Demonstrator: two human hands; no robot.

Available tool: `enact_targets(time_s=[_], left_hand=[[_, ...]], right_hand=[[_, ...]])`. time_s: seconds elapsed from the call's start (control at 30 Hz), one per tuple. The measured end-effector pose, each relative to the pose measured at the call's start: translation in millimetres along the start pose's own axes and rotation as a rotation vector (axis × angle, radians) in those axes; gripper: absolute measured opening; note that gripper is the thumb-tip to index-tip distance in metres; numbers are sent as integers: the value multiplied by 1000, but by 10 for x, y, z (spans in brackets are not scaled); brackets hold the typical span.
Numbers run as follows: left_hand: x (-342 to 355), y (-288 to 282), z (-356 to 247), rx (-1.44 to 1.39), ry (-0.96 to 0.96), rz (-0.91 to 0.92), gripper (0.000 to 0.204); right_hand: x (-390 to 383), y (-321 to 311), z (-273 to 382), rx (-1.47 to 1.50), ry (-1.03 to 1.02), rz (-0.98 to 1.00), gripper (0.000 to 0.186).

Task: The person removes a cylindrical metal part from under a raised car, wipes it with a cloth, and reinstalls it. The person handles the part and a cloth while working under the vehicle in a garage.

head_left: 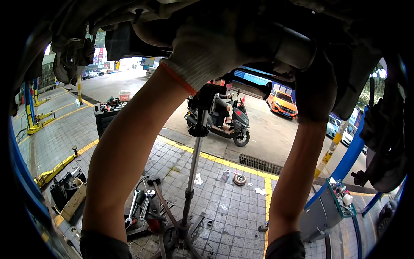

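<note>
My left hand (202, 52), in a knitted glove with an orange cuff, reaches up among the dark parts of a raised vehicle's underside (151, 30); its fingers are lost in shadow. To its right is a dark cylindrical part (293, 47). My right hand (315, 93), dark and shadowed, is raised just below and right of that cylinder, against the underside; I cannot make out its fingers or whether it grips anything. A tall jack stand (190, 181) rises between my forearms to a black head near my left wrist.
Tools (138, 207) lie around the stand's base. A tool cart (321, 220) is right, a tool chest (105, 118) left, beside lift posts (30, 110). A metal disc (239, 179) lies near a drain grate (258, 162). Beyond are a person (222, 110) on a scooter and an orange car (282, 101).
</note>
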State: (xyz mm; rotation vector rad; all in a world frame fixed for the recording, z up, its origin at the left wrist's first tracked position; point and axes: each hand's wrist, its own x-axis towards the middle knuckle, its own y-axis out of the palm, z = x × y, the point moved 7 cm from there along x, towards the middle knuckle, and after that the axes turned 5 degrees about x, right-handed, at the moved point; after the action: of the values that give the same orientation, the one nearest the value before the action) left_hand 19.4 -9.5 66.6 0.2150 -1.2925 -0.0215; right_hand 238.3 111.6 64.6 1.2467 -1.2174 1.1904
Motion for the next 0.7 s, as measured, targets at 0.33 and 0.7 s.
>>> enact_targets(time_s=[0.33, 0.7], left_hand=[[-19, -64, -61, 24, 51, -122, 127], [-151, 314, 456, -483, 90, 148, 70]], right_hand=[[-31, -93, 223, -122, -121, -56, 35], [38, -138, 116, -131, -36, -87, 42]])
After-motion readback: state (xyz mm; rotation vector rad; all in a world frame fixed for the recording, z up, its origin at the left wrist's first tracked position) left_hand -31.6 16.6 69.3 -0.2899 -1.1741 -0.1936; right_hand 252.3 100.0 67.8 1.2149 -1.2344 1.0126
